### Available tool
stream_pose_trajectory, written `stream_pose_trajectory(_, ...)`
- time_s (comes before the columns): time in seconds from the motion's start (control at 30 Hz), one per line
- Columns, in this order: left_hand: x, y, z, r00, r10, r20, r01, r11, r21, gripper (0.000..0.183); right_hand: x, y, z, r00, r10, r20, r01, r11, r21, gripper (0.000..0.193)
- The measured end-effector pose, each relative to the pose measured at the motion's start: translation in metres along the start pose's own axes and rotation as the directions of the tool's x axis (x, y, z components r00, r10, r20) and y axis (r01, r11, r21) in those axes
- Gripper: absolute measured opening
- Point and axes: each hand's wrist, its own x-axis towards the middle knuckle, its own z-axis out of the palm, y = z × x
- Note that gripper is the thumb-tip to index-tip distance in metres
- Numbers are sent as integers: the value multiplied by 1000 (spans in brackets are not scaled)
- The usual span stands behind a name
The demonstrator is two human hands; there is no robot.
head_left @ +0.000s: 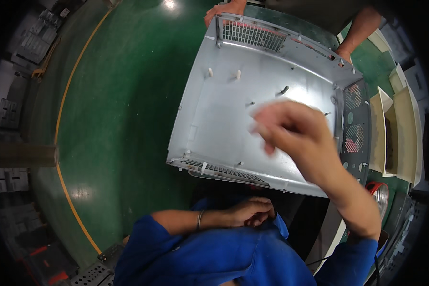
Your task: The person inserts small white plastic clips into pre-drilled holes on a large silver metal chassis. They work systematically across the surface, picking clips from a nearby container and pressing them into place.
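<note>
A large grey metal casing (pixel 217 128), shaped like a shallow open box, lies in front of me with grilles in its near and far walls. My right hand (pixel 295 126) is above its right half, blurred by motion, with thumb and fingers drawn together. A small pale spot shows at the fingertips, too smeared to name. My left hand (pixel 253 212) rests curled against my body, below the casing's near wall; whatever it holds is hidden. White pegs (pixel 238 74) and a short black piece (pixel 284 89) stand up from the casing floor.
Another person's left-side hand (pixel 225 10) and right-side hand (pixel 344 53) touch the casing's far wall. Cream-coloured bins (pixel 409 136) stand at the right. A round red-rimmed object (pixel 379 193) is near my right forearm. The green floor (pixel 128 109) carries a yellow line (pixel 64 100).
</note>
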Motion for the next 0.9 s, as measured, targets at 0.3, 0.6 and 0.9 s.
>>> stream_pose_trajectory(0.3,-18,3,-16,974,113,-195,-155,964,-214,20,68,36,46,966,240,95,-258,921,292,10)
stream_pose_trajectory(0.6,-18,7,-23,970,109,-217,-165,951,-261,23,72,37,65,960,255,116,-279,917,286,9)
stream_pose_trajectory(0.9,-19,4,-23,973,99,-210,-149,959,-241,23,74,37,68,958,264,108,-285,911,300,9)
